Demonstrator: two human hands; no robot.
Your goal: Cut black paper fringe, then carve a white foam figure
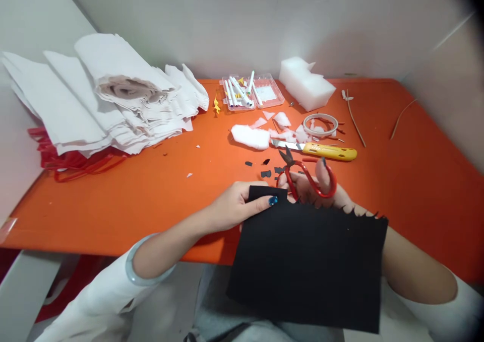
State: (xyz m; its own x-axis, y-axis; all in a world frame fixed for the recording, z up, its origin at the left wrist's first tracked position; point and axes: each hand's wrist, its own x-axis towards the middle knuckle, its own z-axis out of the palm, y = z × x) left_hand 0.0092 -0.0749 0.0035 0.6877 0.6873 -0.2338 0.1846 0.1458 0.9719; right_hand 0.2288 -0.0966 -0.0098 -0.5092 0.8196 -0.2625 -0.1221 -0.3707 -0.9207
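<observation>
The black sheet (310,266) is nearest you; your left hand (242,205) pinches its far-left corner. Just beyond its notched far edge, your right hand (304,186) holds red-handled scissors (289,162), blades slightly apart. Past the sheet lies a yellow cutter (330,151).

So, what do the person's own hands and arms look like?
The left hand and right hand are gloveless. The left thumbnail is shiny blue; the right thumbnail looks dark. The left sleeve is white with a pale bluish cuff; the right sleeve is white.
</observation>
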